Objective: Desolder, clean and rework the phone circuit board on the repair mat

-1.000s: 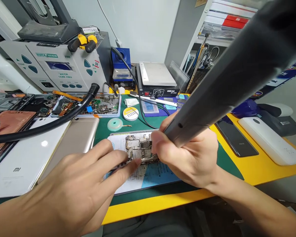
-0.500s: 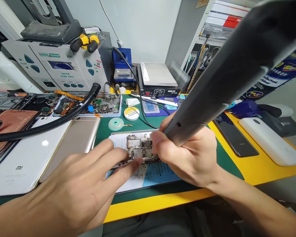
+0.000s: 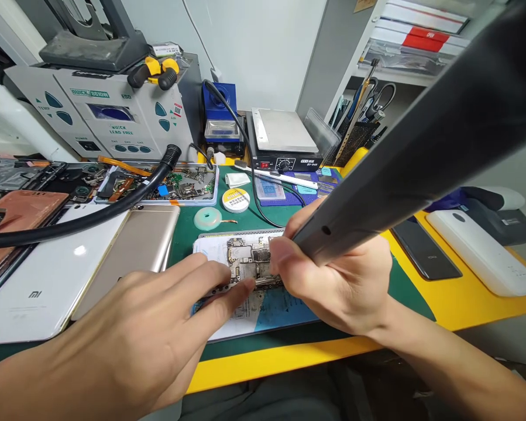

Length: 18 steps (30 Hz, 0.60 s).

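Pinching slim tweezers (image 3: 267, 281), the left hand (image 3: 157, 333) reaches over the circuit board (image 3: 241, 254), while the right hand (image 3: 337, 283) curls round a thick dark handle (image 3: 377, 169). The board lies on a printed pad (image 3: 240, 328) near the desk's front edge (image 3: 298, 358).

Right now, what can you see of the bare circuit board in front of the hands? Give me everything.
The bare circuit board looks roughly flat, with silvery metal-like areas, a dark patterned rectangle and small parts along its edges. It lies on a white-and-blue printed sheet. Slim silvery tweezers, in the left hand, reach over its near edge; whether they touch it I cannot tell. The right hand hides its right end.
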Available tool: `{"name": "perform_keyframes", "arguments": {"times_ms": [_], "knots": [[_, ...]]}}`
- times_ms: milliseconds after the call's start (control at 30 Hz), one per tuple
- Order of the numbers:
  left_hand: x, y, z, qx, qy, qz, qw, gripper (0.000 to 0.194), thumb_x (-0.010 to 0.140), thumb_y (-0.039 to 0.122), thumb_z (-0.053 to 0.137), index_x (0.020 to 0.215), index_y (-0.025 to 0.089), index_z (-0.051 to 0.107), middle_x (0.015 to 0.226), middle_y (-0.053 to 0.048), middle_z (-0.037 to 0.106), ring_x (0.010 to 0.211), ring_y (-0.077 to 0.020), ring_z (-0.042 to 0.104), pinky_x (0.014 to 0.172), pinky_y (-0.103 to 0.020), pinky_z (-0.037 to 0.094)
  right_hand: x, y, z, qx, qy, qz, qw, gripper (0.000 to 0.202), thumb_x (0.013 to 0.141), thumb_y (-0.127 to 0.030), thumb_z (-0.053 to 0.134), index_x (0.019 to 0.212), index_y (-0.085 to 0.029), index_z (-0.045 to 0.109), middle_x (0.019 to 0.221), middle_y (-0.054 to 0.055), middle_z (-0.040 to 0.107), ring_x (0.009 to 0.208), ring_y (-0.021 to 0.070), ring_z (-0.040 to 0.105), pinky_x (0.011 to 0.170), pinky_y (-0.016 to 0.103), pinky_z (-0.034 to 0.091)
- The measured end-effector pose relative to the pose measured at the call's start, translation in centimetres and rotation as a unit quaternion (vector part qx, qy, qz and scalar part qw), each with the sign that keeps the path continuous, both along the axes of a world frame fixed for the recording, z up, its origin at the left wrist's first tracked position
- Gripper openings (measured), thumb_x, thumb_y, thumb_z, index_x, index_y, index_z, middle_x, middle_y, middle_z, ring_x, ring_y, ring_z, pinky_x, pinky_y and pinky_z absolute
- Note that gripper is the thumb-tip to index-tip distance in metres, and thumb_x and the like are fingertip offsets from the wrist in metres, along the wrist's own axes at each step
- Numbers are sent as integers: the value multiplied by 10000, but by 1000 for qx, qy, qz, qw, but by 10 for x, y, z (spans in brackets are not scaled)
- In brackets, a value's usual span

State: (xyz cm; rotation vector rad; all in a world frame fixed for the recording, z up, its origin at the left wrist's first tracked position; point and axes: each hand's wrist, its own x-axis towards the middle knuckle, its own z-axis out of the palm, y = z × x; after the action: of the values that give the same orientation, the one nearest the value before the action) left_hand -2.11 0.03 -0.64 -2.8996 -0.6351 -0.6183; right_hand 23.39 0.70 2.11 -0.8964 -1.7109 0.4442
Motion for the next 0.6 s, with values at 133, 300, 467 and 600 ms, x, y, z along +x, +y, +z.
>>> {"name": "perform_keyframes", "arguments": {"times_ms": [133,300,467,600], "knots": [[-1,-1,-1,1,3,-4,1000,543,977,36,499,1469,180,677,1099,-96,689,910,-240,615,545,-360,378,-2,0,-3,26,16,-3,1000,367,871,-105,795,719,-277,509,646,-42,581,582,156,580,504,296,481],[-4,-2,0,6,4,-2,1000,557,954,36,500,1462,187,673,1096,-99,701,908,-250,618,514,-367,355,-3,-1,-2,25,20,-4,999,394,853,-72,783,684,-267,486,626,-56,526,584,143,575,512,289,463],[-2,-1,1,1,2,-4,1000,555,947,43,508,1457,183,677,1092,-100,694,913,-255,623,512,-365,361,-3,-1,0,19,25,0,1000,359,874,-111,795,676,-263,537,619,-56,531,567,136,547,508,281,469],[0,0,1,2,3,-1,1000,560,961,53,507,1478,192,671,1098,-97,699,923,-248,641,501,-357,357,-2,-1,0,1,8,-13,1000,275,878,-149,789,737,-267,584,628,-53,551,569,151,571,505,291,494]]}}
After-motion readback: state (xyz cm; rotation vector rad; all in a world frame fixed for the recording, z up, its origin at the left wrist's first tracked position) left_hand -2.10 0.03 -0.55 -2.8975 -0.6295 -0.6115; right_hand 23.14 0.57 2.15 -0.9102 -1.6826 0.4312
